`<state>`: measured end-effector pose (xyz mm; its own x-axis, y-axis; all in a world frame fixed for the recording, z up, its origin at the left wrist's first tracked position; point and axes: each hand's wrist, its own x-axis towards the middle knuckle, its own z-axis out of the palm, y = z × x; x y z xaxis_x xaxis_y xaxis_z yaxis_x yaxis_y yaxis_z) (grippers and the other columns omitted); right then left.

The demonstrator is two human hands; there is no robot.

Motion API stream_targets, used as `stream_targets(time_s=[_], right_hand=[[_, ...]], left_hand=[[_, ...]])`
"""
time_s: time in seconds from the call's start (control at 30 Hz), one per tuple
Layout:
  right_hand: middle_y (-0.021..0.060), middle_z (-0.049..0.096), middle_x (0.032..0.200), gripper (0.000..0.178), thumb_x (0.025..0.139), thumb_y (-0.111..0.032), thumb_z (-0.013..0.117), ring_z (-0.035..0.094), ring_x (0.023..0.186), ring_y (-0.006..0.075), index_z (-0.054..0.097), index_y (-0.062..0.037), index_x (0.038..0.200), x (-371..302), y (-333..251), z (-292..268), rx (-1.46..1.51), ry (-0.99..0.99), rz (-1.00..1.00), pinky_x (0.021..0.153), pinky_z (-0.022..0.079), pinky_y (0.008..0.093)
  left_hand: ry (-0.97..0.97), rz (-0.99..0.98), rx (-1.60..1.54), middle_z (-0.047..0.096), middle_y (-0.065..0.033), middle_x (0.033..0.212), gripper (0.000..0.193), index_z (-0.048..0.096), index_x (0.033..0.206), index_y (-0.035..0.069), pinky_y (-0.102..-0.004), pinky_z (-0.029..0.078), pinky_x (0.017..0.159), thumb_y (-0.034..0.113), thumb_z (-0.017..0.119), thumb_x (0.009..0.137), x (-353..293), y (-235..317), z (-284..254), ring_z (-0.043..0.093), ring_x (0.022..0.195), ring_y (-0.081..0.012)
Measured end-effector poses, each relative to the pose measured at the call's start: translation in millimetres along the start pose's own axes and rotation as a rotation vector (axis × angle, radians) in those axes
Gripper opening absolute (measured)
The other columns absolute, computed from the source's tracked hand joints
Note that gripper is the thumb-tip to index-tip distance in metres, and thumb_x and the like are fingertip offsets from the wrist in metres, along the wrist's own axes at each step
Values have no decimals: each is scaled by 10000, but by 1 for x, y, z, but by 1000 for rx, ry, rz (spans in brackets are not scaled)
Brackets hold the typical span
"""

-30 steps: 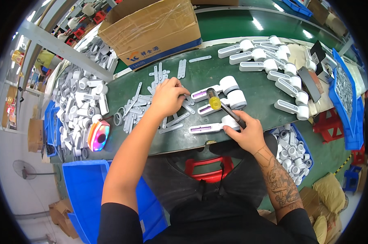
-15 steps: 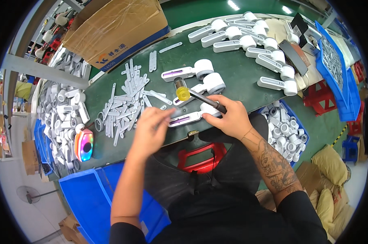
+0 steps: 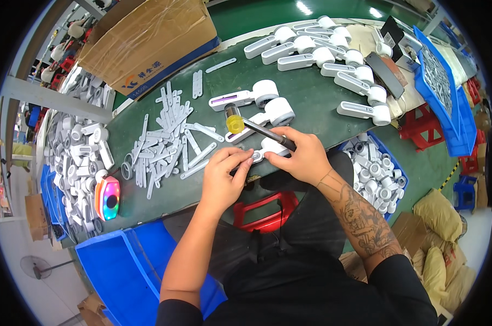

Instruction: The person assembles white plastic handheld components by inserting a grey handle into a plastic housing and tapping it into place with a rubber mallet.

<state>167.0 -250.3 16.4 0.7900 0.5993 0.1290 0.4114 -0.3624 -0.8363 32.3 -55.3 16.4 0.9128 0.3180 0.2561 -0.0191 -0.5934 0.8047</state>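
My right hand (image 3: 307, 157) is closed round the dark handle of a mallet (image 3: 268, 133) with a yellow, see-through head, tilted up to the left. Its thumb and fingers also rest at the round head of the nearest white housing (image 3: 271, 145), at the table's near edge. My left hand (image 3: 224, 176) pinches with its fingertips at that housing's handle end and hides most of it; what is between the fingers cannot be made out. Just beyond lie two similar housings, one (image 3: 232, 100) with a purple strip in its slot, the other (image 3: 278, 112) partly behind the mallet.
Loose grey slotted strips (image 3: 167, 138) lie heaped left of my hands. Several finished-looking white housings (image 3: 311, 57) stand in rows at the far right. A blue bin of white round parts (image 3: 377, 174) sits by my right knee. A carton (image 3: 153, 51) and a glowing speaker-like device (image 3: 109, 198) stand left.
My left hand has moved right and closed at the near housing's handle, covering its purple slot. The mallet stays in my right hand. The whole view has shifted slightly.
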Motion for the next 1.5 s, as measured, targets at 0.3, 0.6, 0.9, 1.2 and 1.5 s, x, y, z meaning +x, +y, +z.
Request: stream_targets(time_s=[0.3,0.6,0.9,1.2,1.5], right_hand=[[216,767,1195,389,1044,-118,713,750,1074,408,682,-58,1426,-55,-18,-48,-77,-110,-63,908,597,434],[221,763,1160,537,1053,-83,688,745,961,413,600,-116,1581,-77,-45,-63,-174,-200,37,830,606,436],[206,747,1053,583,1057,-89,675,726,925,428,555,-148,1624,-81,-37,-53,-188,-151,-42,800,591,472],[197,740,1017,594,1047,-68,694,710,847,403,573,-154,1621,-78,-77,-62,-114,-40,-123,768,583,444],[158,728,938,555,1067,-170,666,725,826,404,573,-204,1613,-75,-65,-35,-170,-189,-132,741,609,493]], left_hand=[[-37,-72,-67,786,-134,991,134,834,1044,27,-375,587,850,91,850,928,5,-7,-6,762,916,-305],[-76,-45,-136,788,-135,991,114,820,1006,19,-373,583,844,85,852,918,7,-16,-7,766,928,-305],[-91,-31,-148,787,-129,990,119,816,1008,18,-379,580,846,97,851,926,8,-18,-7,760,933,-308],[-92,61,207,783,-98,1017,335,820,1082,40,-416,579,870,222,948,832,-3,-28,-50,739,975,-319],[-176,-33,76,709,-100,892,331,808,1091,25,-353,533,648,202,952,851,-6,-35,-48,647,688,-228]])
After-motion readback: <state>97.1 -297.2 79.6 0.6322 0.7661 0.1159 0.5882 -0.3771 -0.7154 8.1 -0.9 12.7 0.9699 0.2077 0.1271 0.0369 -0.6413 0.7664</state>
